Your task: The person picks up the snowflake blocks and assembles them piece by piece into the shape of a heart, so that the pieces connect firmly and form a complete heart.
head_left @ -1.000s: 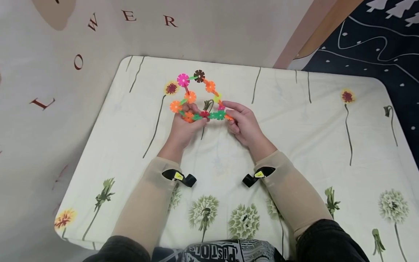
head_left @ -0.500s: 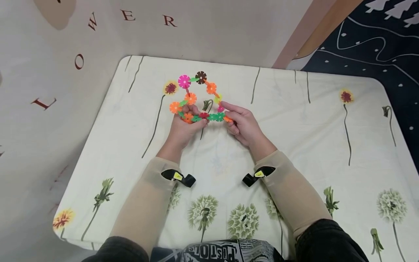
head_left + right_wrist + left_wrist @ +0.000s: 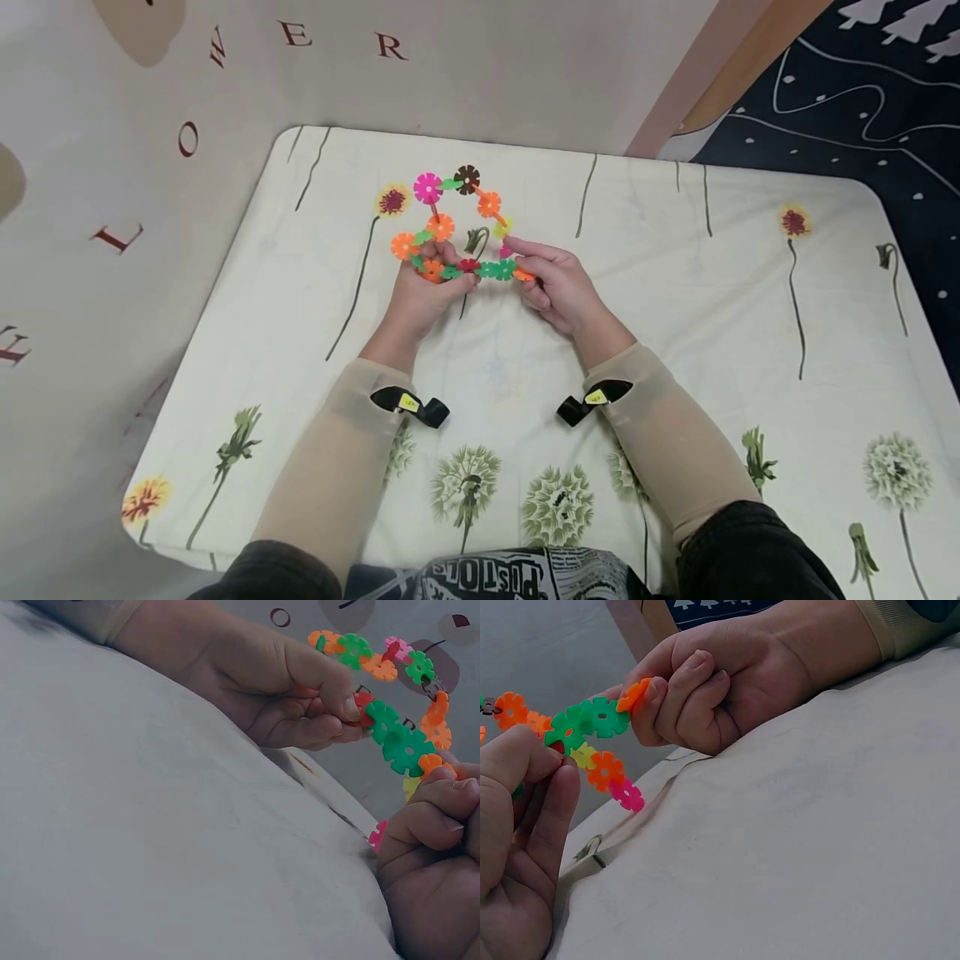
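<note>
A chain of interlocking flower-shaped plastic discs, in several bright colours, is held above the table and curves into a loop. My left hand pinches it at a red disc, with more discs lying over its fingers. At the chain's right end, my right hand pinches an orange disc beside two green discs. The other end, a pink disc, hangs near the right index finger; whether they touch, I cannot tell. A dark brown disc and a magenta one form the loop's far side.
Under both hands lies a table with a white cloth printed with flowers and dandelions. A pale wall with letters rises behind it. A dark patterned surface is at the right. Each wrist wears a small black camera.
The far side of the chain has swung slightly right and a little nearer. Both hands keep their hold and have barely moved.
</note>
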Demonstrator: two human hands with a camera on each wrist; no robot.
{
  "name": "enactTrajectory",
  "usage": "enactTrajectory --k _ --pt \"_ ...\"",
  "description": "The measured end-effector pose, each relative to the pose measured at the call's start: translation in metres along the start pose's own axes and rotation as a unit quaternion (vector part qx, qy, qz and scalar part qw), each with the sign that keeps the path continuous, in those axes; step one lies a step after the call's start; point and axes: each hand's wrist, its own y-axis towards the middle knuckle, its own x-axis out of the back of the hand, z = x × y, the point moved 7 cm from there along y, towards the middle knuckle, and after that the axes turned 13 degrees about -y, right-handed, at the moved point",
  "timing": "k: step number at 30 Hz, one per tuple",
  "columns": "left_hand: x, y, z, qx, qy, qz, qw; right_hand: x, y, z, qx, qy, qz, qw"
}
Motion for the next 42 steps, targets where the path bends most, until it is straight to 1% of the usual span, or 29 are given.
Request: enactTrajectory --k 5,9,14,22,30,39,42 --pt "-0.0005 -0.0011 -0.0013 -0.008 0.008 0.001 0.9999 -0.0007 -0.0002 0.0004 -0.003 -0.002 0.003 1.0000" --pt "-0.0013 -0.0007 -0.0012 -0.014 0.013 0.004 0.9998 -0.0007 -0.0009 0.0007 -0.007 0.003 -0.003 1.0000" --pt "-0.0011 0.0005 0.0007 -0.014 0.027 0.003 0.9995 -0.0007 -0.0014 0.0006 -0.011 0.014 -0.013 0.9998" --pt "0.0008 0.0002 0.0024 -0.011 0.031 -0.001 0.9995 -0.0013 -0.0010 -0.0003 -0.012 0.000 -0.021 0.9997" --pt "0.0016 -0.0002 0.0045 -0.011 0.026 -0.001 0.9996 -0.0022 -0.0017 0.0005 0.008 -0.021 -0.030 0.9993" --pt "0.0038 -0.0011 0.0074 0.012 0.050 -0.013 0.9986 -0.0025 -0.0022 -0.0001 0.003 -0.039 -0.033 0.9987" --pt "0.0039 -0.0011 0.0071 0.013 0.044 -0.013 0.9989 -0.0026 -0.0015 -0.0005 0.005 -0.038 -0.035 0.9987"
